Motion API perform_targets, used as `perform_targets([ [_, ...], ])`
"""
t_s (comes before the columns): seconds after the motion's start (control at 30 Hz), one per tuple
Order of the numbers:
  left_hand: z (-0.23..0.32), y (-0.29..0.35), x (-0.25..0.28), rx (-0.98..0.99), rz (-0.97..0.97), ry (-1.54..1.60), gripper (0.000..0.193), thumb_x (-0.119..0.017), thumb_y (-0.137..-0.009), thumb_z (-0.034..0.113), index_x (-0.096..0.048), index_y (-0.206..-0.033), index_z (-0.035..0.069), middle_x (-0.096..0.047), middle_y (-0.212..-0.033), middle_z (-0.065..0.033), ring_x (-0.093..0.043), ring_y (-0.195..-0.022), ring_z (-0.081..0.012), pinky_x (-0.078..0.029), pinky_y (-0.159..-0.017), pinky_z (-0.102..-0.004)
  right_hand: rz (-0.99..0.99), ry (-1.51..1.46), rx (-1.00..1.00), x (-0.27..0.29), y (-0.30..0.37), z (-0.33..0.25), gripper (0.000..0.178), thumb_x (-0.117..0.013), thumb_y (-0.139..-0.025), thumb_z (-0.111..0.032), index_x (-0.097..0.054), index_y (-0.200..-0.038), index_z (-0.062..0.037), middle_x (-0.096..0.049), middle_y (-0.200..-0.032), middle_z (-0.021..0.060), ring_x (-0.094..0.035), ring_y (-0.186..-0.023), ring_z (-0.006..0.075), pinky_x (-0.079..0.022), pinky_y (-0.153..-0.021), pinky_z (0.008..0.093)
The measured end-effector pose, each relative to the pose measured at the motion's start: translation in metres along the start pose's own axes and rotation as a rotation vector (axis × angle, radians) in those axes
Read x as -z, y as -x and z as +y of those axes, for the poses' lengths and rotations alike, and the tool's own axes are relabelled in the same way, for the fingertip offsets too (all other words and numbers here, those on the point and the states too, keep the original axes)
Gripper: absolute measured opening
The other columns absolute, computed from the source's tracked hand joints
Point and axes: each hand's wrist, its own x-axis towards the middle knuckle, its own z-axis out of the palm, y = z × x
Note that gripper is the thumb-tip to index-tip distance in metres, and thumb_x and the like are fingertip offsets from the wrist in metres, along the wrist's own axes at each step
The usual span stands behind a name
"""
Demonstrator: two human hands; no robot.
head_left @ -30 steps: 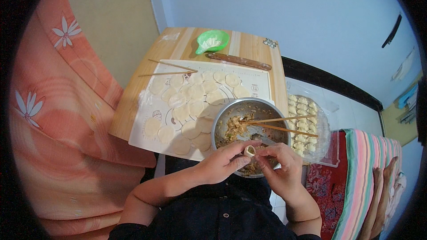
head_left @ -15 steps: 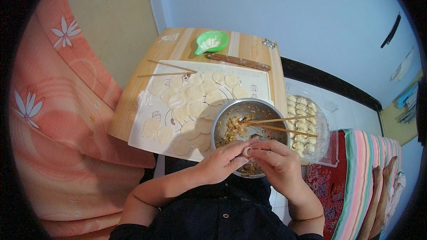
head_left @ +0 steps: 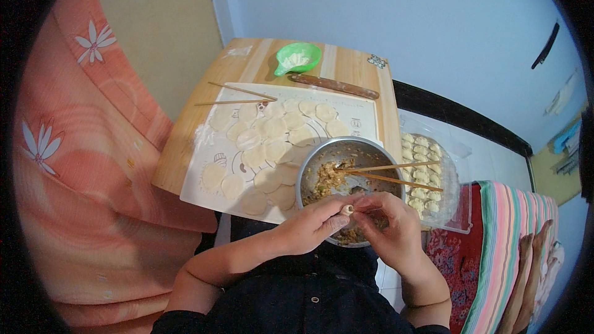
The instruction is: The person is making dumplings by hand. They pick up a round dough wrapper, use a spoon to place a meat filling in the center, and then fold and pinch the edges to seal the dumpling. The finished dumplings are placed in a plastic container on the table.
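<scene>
A small folded dumpling (head_left: pixel 347 209) of pale dough is held just above the near part of the steel bowl (head_left: pixel 370 152). My left hand (head_left: pixel 304 227) grips it between thumb and fingers. On the other side, the curled fingers of my right hand (head_left: pixel 393 226) pinch at its edge. Most of the dumpling is hidden by my fingers. In the bowl lies chopped filling (head_left: pixel 329 179), with a pair of chopsticks (head_left: pixel 396 180) resting in it and over the right rim. Round dough wrappers (head_left: pixel 250 157) are spread on the white mat (head_left: pixel 365 114) to the left.
Rows of finished dumplings (head_left: pixel 421 173) sit on a clear tray at the right. A green flour scoop (head_left: pixel 312 55), a rolling pin (head_left: pixel 334 85) and another pair of sticks (head_left: pixel 238 102) lie on the wooden table (head_left: pixel 179 161). Someone's bare legs (head_left: pixel 529 272) show at the lower right.
My right fingers have shifted slightly around the dumpling, and its end now shows more openly. The whole view has moved a little; the other things stay in place.
</scene>
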Motion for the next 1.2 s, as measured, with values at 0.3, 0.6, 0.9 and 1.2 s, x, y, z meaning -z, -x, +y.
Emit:
perform_targets([
  [0.3,0.002,0.0,0.001,0.013,0.053,-0.037,0.035,-0.043,-0.094,0.017,-0.042,-0.124,0.0,-0.055,-0.102,-0.0166,-0.055,-0.099,-0.0271,-0.043,-0.084,-0.0348,-0.019,-0.04,-0.018,0.005,-0.013,-0.006,0.025,-0.064,-0.076,-0.004,-0.057,-0.1,-0.0041,-0.064,-0.085,0.0138,-0.064,-0.077,0.0297,-0.051,-0.064,0.0347],
  [0.6,-0.009,0.0,-0.003,0.136,0.137,0.193,0.029,-0.039,-0.096,0.018,-0.047,-0.116,0.0,-0.058,-0.095,-0.0128,-0.054,-0.093,-0.0146,-0.043,-0.081,-0.0324,-0.065,0.21,0.167,-0.003,-0.032,-0.002,0.022,-0.063,-0.078,-0.008,-0.055,-0.098,-0.0037,-0.062,-0.081,0.0153,-0.062,-0.074,0.0324,-0.05,-0.063,0.0381],
  [0.9,-0.022,0.001,0.0,0.201,0.158,0.184,0.033,-0.039,-0.096,0.019,-0.043,-0.122,-0.001,-0.058,-0.105,-0.0145,-0.053,-0.099,-0.0156,-0.042,-0.086,-0.0324,-0.068,0.156,0.178,-0.012,-0.042,0.001,0.025,-0.063,-0.077,-0.006,-0.055,-0.101,-0.0031,-0.062,-0.083,0.0146,-0.063,-0.075,0.0302,-0.051,-0.063,0.0359],
  [1.2,-0.006,-0.004,0.0,0.066,0.323,0.29,0.037,-0.038,-0.096,0.015,-0.037,-0.13,0.0,-0.053,-0.117,-0.0116,-0.048,-0.109,-0.0174,-0.036,-0.095,-0.0302,-0.018,0.024,0.021,-0.011,-0.04,0.002,0.037,-0.065,-0.075,-0.001,-0.056,-0.11,-0.0031,-0.065,-0.087,0.012,-0.065,-0.077,0.019,-0.053,-0.065,0.0287],
])
